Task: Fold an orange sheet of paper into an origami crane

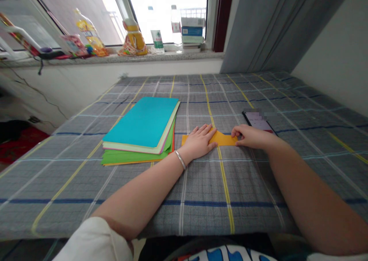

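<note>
Pressing and pinching yellow paper (225, 140) on plaid cloth (201, 199).
Labels on windowsill bottles (93, 36) illegible; phone (255, 121) screen partly pixelated, its near end behind the right wrist. Left hand (201, 140) flat, concealing part of the paper; right hand (243, 135) grip narrow, holding the paper's right end.

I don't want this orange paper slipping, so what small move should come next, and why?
I'd probably press the right end of the orange paper flat with your right hand, which appears to pinch that end, while your left hand lies spread across the paper and could steady it.
</note>
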Demonstrator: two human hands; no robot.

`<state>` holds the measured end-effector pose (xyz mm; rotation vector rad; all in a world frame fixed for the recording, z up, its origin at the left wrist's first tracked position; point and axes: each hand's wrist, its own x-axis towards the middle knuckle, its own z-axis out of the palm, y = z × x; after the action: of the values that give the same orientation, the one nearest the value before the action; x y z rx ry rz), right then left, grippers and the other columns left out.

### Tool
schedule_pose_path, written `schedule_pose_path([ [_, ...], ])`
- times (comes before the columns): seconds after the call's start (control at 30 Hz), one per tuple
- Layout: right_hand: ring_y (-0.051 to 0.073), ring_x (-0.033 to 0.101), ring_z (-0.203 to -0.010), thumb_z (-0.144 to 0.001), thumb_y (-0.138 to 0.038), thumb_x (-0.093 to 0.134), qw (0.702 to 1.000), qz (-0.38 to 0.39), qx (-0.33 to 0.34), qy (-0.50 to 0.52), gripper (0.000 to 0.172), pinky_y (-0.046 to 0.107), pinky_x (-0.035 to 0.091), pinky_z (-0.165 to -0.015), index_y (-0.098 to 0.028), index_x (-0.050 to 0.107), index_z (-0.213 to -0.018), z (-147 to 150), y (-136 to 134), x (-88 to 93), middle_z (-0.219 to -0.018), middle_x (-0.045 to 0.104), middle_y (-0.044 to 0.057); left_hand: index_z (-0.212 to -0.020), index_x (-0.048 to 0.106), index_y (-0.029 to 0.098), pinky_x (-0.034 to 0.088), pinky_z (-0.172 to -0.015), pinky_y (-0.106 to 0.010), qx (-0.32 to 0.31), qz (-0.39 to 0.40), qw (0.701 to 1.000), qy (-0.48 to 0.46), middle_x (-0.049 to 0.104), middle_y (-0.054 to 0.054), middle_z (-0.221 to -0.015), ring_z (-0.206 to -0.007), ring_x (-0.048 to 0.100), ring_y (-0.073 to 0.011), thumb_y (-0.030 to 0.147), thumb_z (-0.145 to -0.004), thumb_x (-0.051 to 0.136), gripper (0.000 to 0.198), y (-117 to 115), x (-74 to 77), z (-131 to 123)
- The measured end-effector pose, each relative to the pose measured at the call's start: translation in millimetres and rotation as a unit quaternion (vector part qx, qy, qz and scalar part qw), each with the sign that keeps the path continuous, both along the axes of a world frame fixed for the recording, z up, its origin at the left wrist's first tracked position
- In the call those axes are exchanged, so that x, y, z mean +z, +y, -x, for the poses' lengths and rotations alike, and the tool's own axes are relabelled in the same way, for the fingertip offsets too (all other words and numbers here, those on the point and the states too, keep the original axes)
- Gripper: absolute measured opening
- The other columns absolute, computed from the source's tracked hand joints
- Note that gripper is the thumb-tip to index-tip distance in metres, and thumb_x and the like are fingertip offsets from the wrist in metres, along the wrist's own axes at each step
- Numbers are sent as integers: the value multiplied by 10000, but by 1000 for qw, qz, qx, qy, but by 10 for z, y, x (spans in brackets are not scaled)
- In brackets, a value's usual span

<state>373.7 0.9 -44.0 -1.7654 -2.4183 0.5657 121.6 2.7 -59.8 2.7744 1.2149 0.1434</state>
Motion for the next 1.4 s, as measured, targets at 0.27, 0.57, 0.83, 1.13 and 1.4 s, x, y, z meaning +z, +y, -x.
schedule_pose_path([
  [0.27,173,602,-826,-695,-16,552,1000,-13,7,-9,383,265,458,-743,-234,708,-967,-49,-27,69,-931,650,50,-1500,282,223,182,-1181,-454,3,6,1000,-8,232,-67,-1587,-1465,194,-243,546,-966,329,625,4,11,0],
  [0.57,177,587,-790,-820,-196,569,987,-139,31,77,116,284,432,-729,-197,684,-832,559,-181,183,-853,655,53,-1499,282,217,181,-1180,-455,5,4,1000,-12,249,-76,-1580,-1467,191,-239,542,-972,312,620,-8,2,9],
  [0.83,143,523,-648,-848,-216,540,994,-62,35,86,96,260,348,-595,-190,590,-770,772,-204,16,-718,619,17,-1516,218,169,204,-1178,-426,11,48,998,-34,215,-116,-1586,-1468,188,-255,527,-930,462,728,58,67,71],
  [1.13,142,528,-609,-850,-367,573,997,-71,2,36,197,277,290,-527,-220,551,-721,808,-224,38,-727,646,12,-1511,241,203,211,-1161,-477,19,57,998,15,242,-126,-1577,-1459,216,-268,516,-916,498,720,59,227,269],
  [1.4,151,538,-627,-813,-390,614,997,-67,-17,29,185,278,283,-525,-222,582,-742,833,-221,42,-726,649,19,-1503,262,295,152,-1143,-594,67,47,995,54,270,-81,-1574,-1458,177,-341,529,-858,582,757,103,318,508],
])
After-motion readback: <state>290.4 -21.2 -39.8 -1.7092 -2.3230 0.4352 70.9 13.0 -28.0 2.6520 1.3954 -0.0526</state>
